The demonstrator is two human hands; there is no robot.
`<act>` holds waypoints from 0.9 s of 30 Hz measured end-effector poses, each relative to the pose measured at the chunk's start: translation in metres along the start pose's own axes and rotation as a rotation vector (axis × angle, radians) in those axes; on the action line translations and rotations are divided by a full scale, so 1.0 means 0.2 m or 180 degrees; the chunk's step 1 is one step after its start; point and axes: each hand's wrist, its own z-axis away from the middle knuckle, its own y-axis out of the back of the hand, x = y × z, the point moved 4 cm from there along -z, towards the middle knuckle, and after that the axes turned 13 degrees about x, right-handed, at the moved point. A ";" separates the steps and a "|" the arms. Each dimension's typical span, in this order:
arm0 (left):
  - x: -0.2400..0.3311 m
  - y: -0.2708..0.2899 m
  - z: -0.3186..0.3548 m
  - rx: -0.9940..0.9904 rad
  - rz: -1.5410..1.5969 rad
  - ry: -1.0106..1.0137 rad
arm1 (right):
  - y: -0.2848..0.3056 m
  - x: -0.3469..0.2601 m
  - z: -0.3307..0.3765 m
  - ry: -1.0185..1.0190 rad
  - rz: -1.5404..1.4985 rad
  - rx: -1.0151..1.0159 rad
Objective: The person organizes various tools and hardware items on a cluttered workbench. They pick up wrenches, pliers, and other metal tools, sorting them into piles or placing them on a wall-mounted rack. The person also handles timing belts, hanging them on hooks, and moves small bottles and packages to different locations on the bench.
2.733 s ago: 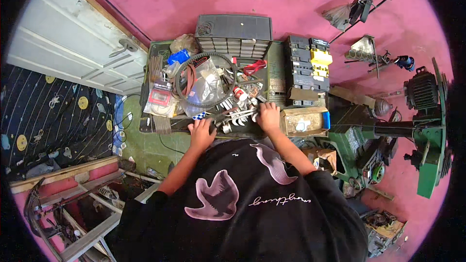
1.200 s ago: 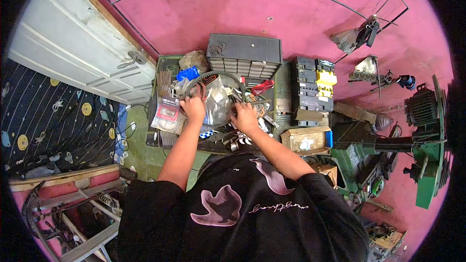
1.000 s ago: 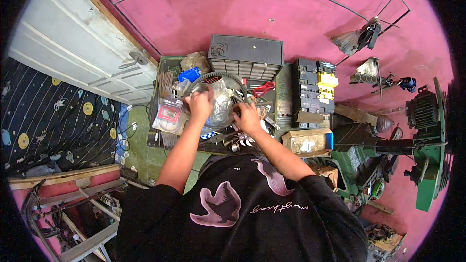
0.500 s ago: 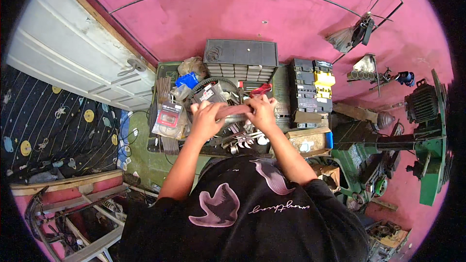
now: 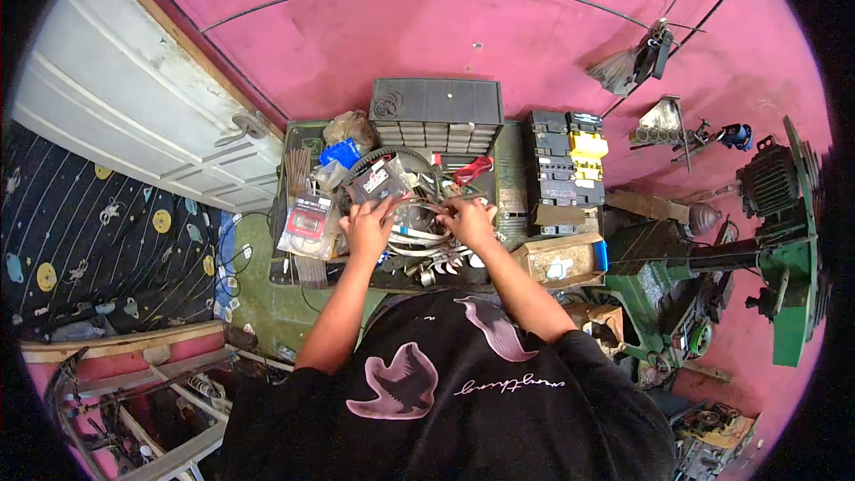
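Note:
My left hand (image 5: 367,227) and my right hand (image 5: 469,221) are raised over the cluttered workbench, fingers pinched. A thin reddish-brown strip (image 5: 415,202) stretches between them, seen nearly edge-on; its material cannot be made out. Beneath it lie pale curved cables or bands (image 5: 420,239) and several metal wrenches (image 5: 450,264). Left of my left hand is a clear plastic packet (image 5: 307,221) with a red label. Behind the hands sits a dark boxed or bagged part (image 5: 381,182), with a black ring (image 5: 411,153) around it. Red-handled pliers or a similar tool (image 5: 472,171) lie beyond my right hand.
A grey drawer cabinet (image 5: 436,102) stands at the back of the bench. To the right are black and yellow cases (image 5: 570,169) and an open cardboard box (image 5: 561,260). A green machine (image 5: 641,276) stands beside the bench; a white door (image 5: 151,98) is at left.
The reddish-brown strip has turned from its broad face to nearly edge-on, uncovering the pale cables below. Both hands remain at its ends, slightly lower and to the left.

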 end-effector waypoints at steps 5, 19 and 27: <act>0.03 0.03 0.04 0.0445 0.0066 -0.0171 | 0.01 -0.02 0.02 0.0072 -0.0132 0.0347; 0.21 0.25 -0.14 0.1105 0.0417 -0.0142 | 0.16 -0.28 -0.11 0.0658 -0.0158 0.1176; 0.25 0.36 -0.20 0.1275 0.0145 -0.0280 | 0.35 -0.33 -0.15 0.1348 0.0145 0.1443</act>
